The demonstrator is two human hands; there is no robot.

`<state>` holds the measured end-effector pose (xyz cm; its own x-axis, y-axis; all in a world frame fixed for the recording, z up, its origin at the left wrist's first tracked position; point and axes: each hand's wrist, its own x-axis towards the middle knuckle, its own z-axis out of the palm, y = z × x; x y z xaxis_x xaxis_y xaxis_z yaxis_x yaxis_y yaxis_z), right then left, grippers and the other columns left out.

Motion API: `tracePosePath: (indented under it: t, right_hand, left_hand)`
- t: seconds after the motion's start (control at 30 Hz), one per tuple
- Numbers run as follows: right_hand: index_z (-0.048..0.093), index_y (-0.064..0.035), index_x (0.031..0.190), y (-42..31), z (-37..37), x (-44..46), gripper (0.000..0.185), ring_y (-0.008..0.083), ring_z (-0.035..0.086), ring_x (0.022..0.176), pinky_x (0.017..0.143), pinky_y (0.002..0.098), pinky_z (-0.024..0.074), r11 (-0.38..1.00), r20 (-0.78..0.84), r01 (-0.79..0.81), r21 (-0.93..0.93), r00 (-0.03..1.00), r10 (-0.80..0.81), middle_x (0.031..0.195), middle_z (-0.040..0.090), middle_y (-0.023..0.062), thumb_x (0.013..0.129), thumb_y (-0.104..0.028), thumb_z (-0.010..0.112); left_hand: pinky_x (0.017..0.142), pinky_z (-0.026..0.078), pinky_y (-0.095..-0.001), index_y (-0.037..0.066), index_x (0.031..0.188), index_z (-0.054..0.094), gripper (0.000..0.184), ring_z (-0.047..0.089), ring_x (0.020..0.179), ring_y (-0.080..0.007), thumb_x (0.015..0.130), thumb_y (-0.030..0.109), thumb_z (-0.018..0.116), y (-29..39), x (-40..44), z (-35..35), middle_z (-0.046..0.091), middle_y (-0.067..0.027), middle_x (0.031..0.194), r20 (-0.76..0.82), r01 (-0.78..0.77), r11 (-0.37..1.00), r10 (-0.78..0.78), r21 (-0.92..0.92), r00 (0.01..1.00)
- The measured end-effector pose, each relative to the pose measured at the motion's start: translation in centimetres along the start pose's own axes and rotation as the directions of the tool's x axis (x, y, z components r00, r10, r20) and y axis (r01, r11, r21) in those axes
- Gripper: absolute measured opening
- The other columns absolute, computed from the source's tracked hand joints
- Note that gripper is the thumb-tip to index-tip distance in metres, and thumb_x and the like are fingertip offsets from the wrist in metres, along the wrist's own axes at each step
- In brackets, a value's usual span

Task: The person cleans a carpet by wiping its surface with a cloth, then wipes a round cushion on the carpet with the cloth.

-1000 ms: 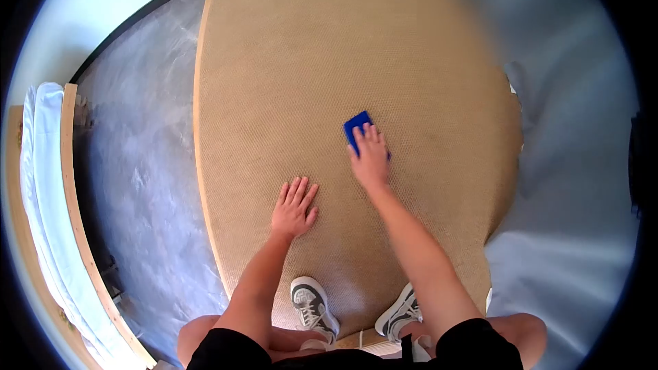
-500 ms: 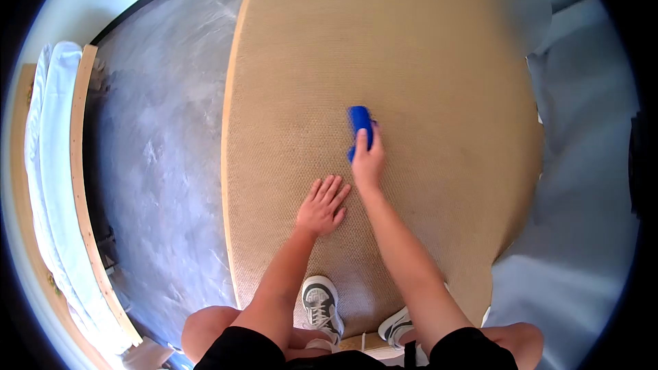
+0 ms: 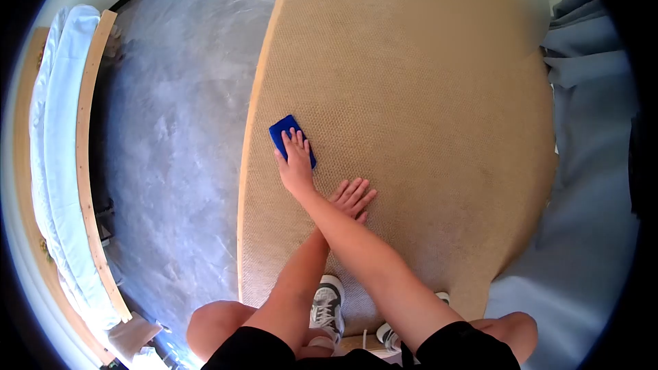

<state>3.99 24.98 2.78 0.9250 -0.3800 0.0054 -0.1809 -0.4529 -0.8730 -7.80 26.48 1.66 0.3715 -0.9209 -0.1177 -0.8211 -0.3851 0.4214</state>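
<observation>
A folded blue cloth [image 3: 277, 131] lies against the tan woven mat [image 3: 425, 109], close to its pale left edging. My right hand [image 3: 297, 168] presses down on the cloth, fingers on its top face and thumb along its left side. The right forearm crosses over my left wrist. My left hand [image 3: 354, 197] rests palm down on the mat with fingers spread and nothing in it; its wrist is hidden under the right arm.
Grey marbled floor [image 3: 178, 109] borders the mat on the left. Beyond it stands a low wooden frame [image 3: 86, 137] with pale bedding [image 3: 62, 144]. A grey-blue curtain [image 3: 582, 178] hangs at right. My sneaker [image 3: 327, 301] is planted on the mat near me.
My right hand and the blue cloth have moved left across the mat, crossing over my left arm. The cloth now lies flatter. The view has shifted slightly.
</observation>
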Motion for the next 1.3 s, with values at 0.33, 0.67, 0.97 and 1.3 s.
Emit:
tracePosePath:
  t: [0.33,0.67,0.97,1.3]
  right_hand:
    - [0.044,0.0001,0.151,2.4,-7.8,1.9,0.054,0.0395,0.031,0.151,0.124,0.0486,0.0244,0.935,-0.309,-0.327,0.138,0.882,0.355,0.161,0.036,0.0258,0.108,-0.031,0.05]
    - [0.052,0.001,0.145,-2.8,7.1,2.4,0.05,0.0371,0.032,0.152,0.126,0.0499,0.0202,0.986,0.209,0.165,0.016,0.964,-0.165,0.159,0.042,0.023,0.102,-0.022,0.059]
    - [0.052,-0.004,0.146,-3.7,-3.4,5.6,0.048,0.0364,0.048,0.142,0.117,0.0421,0.0367,0.844,0.081,-0.264,0.467,0.963,0.257,0.152,0.05,0.0226,0.105,-0.029,0.057]
    - [0.062,-0.0041,0.134,-2.3,7.1,2.9,0.039,0.0376,0.046,0.141,0.118,0.0485,0.0319,0.989,0.089,0.037,0.144,0.995,-0.05,0.15,0.053,0.0201,0.098,-0.02,0.064]
  left_hand:
    - [0.127,0.018,-0.0503,0.017,0.161,0.033,0.07,0.024,0.157,-0.0294,0.1,0.044,0.051,-0.9,0.0,2.4,0.03,-0.0122,0.168,-0.041,0.002,0.929,-0.019,-0.371,0.999]
    - [0.127,0.019,-0.0505,0.016,0.159,0.037,0.066,0.026,0.156,-0.0299,0.099,0.034,0.056,-0.3,0.1,-0.9,0.032,-0.0127,0.166,-0.043,-0.032,0.996,0.028,-0.078,0.999]
    - [0.127,0.019,-0.0497,0.015,0.161,0.032,0.064,0.026,0.156,-0.0297,0.103,0.041,0.04,-0.8,0.3,1.8,0.031,-0.0117,0.168,-0.036,-0.029,1.0,0.029,0.0,0.999]
    - [0.127,0.018,-0.0507,0.015,0.16,0.035,0.067,0.029,0.154,-0.0303,0.1,0.038,0.054,0.3,0.3,-1.9,0.033,-0.0117,0.166,0.038,-0.002,1.0,0.002,0.005,0.999]
